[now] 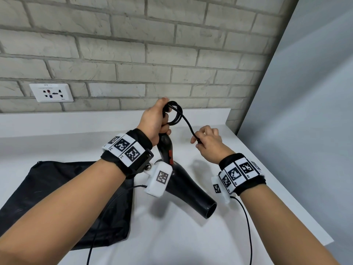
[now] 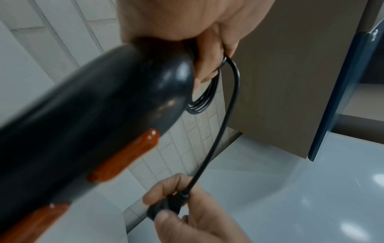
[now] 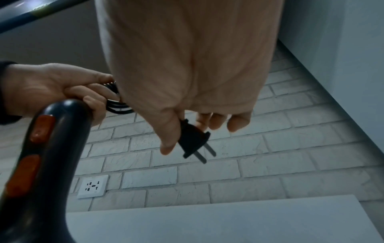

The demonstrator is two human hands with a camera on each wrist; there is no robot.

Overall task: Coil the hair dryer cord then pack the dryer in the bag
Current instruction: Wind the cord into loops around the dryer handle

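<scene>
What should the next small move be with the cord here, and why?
Probably bring the right hand with the plug up to the left hand to lay in the last loop. The left hand already holds several cord coils at the hair dryer handle's end, and only a short stretch runs free. The bag lies unused beside it.

The hair dryer (image 1: 183,180) in my grip is glossy black plastic with shiny orange switches (image 2: 126,156). Its cord (image 1: 176,113) looks like smooth black rubber, the plug (image 3: 192,139) matt with dull metal prongs. The bag (image 1: 63,203) is matt black cloth; the bench (image 1: 191,236) smooth white; the brick wall (image 1: 133,54) rough.
</scene>
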